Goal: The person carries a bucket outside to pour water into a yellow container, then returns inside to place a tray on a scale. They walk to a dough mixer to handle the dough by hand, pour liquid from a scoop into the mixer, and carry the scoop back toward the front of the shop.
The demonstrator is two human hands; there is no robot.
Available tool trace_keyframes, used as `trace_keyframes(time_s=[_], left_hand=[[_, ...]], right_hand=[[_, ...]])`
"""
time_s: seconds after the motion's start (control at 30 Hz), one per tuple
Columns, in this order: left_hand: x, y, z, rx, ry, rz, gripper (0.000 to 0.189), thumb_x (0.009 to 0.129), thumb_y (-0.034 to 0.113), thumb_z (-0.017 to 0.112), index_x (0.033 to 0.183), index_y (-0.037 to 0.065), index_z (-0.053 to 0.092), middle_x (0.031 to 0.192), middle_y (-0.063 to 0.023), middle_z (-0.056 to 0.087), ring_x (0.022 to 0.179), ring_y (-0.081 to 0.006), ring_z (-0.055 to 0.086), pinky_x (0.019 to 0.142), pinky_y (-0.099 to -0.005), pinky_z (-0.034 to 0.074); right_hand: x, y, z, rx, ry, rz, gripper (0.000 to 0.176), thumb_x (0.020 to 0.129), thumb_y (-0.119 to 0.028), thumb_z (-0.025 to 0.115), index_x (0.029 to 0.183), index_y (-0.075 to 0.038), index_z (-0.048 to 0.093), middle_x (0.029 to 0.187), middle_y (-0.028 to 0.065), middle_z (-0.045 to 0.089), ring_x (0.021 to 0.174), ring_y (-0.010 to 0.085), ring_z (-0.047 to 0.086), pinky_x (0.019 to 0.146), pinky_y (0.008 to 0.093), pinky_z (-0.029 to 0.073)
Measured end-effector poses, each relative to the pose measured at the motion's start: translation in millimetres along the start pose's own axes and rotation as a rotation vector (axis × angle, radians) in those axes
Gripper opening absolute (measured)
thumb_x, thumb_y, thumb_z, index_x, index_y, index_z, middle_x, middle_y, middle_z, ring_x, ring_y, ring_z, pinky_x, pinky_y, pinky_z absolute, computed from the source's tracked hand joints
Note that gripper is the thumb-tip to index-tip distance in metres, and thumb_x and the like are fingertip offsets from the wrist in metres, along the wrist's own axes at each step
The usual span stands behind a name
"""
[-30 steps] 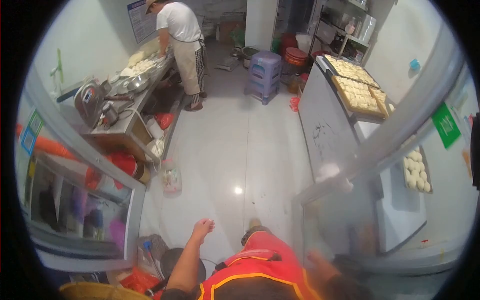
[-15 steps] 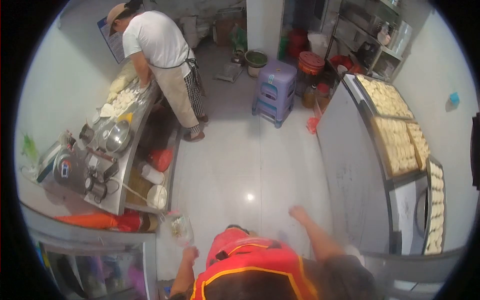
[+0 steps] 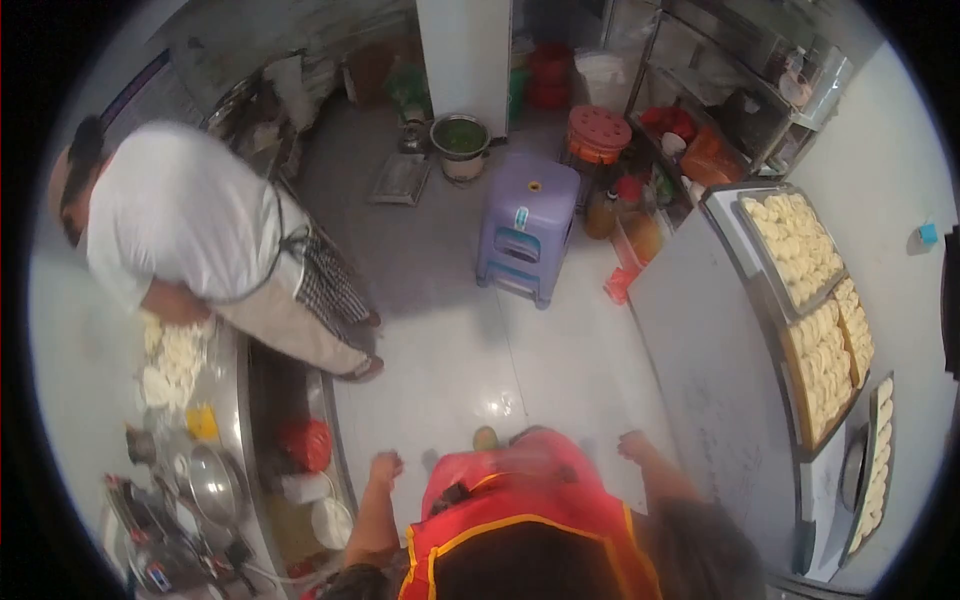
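In a tiled workroom, my left hand (image 3: 386,466) and right hand (image 3: 632,447) reach forward on opposite sides of my red apron (image 3: 505,495), well apart, above the pale floor (image 3: 430,405). The fingers of both are loosely curled and relaxed, though they are too small to read one by one. The left is nearest the apron's left edge, with a white tub (image 3: 331,522) close by, low beside the surface (image 3: 236,395). The right is between the apron and the pale side of a cabinet (image 3: 690,330).

At left, a co-worker (image 3: 190,215) in a white shirt and beige apron bends over the surface, arms near pale dough pieces (image 3: 172,365). Nearer me on it are a yellow item (image 3: 202,422) and a metal bowl (image 3: 214,487); a red bag (image 3: 306,445) is underneath.

Ahead of me, a purple stool (image 3: 528,215) is upright on the floor, near a pot (image 3: 461,137) with green contents. At right, a dough-filled tray (image 3: 793,245) and a board (image 3: 820,370) of shaped dough rest on the cabinet, with a narrower-looking tray (image 3: 873,470) nearer me, close to the wall.
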State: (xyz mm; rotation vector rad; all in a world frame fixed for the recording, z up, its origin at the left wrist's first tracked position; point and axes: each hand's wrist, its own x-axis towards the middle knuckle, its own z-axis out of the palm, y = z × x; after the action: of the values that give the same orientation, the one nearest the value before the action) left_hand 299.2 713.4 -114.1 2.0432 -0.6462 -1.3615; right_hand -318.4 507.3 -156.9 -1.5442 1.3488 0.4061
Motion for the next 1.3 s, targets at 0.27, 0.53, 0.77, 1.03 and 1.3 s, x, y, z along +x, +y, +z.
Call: trace_keyframes(time_s=[0.27, 0.53, 0.77, 1.03, 1.3], left_hand=[[180, 347, 18, -0.306, 0.016, 0.071, 0.017, 0.079, 0.019, 0.049, 0.083, 0.003, 0.052, 0.075, -0.0041, 0.053, 0.071, -0.0124, 0.051, 0.061, -0.0258, 0.042], [305, 458, 66, 0.022, 0.024, -0.131, 0.036, 0.077, 0.027, 0.056, 0.105, 0.005, 0.049, 0.101, -0.0088, 0.052, 0.097, -0.0187, 0.047, 0.084, -0.0294, 0.036], [488, 520, 137, 0.572, -0.135, 0.173, 0.059, 0.076, 0.035, 0.056, 0.119, 0.001, 0.034, 0.119, -0.015, 0.039, 0.112, -0.0246, 0.035, 0.092, -0.0331, 0.028], [544, 583, 205, 0.02, -0.34, -0.177, 0.073, 0.075, 0.045, 0.051, 0.128, 0.01, 0.015, 0.125, -0.0124, 0.029, 0.114, -0.0274, 0.03, 0.091, -0.0427, 0.027], [522, 582, 238, 0.408, -0.499, -0.175, 0.07, 0.076, 0.046, 0.049, 0.127, 0.008, 0.02, 0.123, -0.0135, 0.032, 0.112, -0.0252, 0.033, 0.09, -0.0375, 0.03]], right_hand=[[112, -137, -138, 1.433, 0.32, 0.396, 0.013, 0.078, -0.02, 0.046, 0.08, -0.008, 0.051, 0.075, 0.0072, 0.052, 0.065, 0.0185, 0.049, 0.055, 0.0293, 0.042], [383, -256, -319, 1.673, 0.491, -0.029, 0.03, 0.081, -0.039, 0.044, 0.082, -0.01, 0.053, 0.063, -0.0022, 0.045, 0.049, 0.0094, 0.041, 0.044, 0.0248, 0.035], [496, -261, -391, 1.499, 0.443, 0.302, 0.05, 0.082, -0.044, 0.036, 0.112, -0.005, 0.044, 0.106, 0.0092, 0.048, 0.091, 0.021, 0.045, 0.079, 0.0361, 0.035], [484, -287, -414, 1.581, 0.426, 0.185, 0.059, 0.083, -0.047, 0.031, 0.118, 0.0, 0.038, 0.115, 0.0139, 0.044, 0.106, 0.0252, 0.04, 0.087, 0.0345, 0.033], [443, -220, -315, 1.846, 0.658, 0.085, 0.056, 0.083, -0.043, 0.036, 0.116, 0.002, 0.038, 0.111, 0.0151, 0.046, 0.102, 0.0237, 0.042, 0.086, 0.0348, 0.034]])
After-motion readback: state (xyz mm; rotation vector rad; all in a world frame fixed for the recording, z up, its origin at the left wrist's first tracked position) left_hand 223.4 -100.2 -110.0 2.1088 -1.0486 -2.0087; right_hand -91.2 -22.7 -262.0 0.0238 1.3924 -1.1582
